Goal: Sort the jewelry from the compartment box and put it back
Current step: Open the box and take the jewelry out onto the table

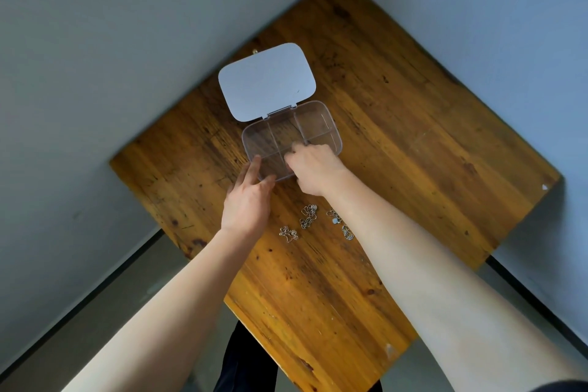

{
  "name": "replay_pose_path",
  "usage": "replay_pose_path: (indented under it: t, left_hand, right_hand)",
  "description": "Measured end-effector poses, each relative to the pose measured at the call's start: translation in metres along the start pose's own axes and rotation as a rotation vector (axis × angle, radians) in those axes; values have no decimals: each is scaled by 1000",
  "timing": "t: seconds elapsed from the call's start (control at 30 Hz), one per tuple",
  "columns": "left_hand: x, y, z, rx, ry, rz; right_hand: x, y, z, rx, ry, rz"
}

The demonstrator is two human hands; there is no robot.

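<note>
A clear plastic compartment box (321, 124) lies open on the wooden table, its white lid (266, 81) folded back behind it. The visible compartments look empty. My left hand (249, 197) rests against the box's near left corner, fingers spread along its wall. My right hand (313, 167) reaches into the near middle compartment with fingertips pinched; whether it holds anything is hidden. Three silver chains lie on the table near my wrists: one (289, 233) at the left, one (308, 216) in the middle, one (342, 224) partly under my right forearm.
The wooden table (413, 137) stands in a room corner, with grey walls close behind the box on both sides. Table edges fall away to the floor at left and right. Dark trousers (245, 363) show below the near edge.
</note>
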State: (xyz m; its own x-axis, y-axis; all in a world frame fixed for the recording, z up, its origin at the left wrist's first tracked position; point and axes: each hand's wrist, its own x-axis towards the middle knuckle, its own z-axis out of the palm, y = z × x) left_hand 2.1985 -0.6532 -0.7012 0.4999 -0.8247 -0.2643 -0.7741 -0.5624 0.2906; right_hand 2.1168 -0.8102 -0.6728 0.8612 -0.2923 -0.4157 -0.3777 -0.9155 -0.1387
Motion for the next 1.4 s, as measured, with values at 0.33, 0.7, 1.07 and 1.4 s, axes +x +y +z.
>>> replay_pose_path:
  t: [0.33,0.7,1.07,1.4]
  left_hand:
    - [-2,6,-6,17,-20,-22]
    - [-1,14,-19,79,-110,-50]
    - [-2,15,-23,172,-111,-26]
    - [13,8,-28,257,-61,-6]
  right_hand:
    - [15,0,-14,11,-157,12]
    - [-68,14,-22,715,287,270]
    - [-117,8,49,1028,316,653]
    - [-131,-7,71,862,277,691]
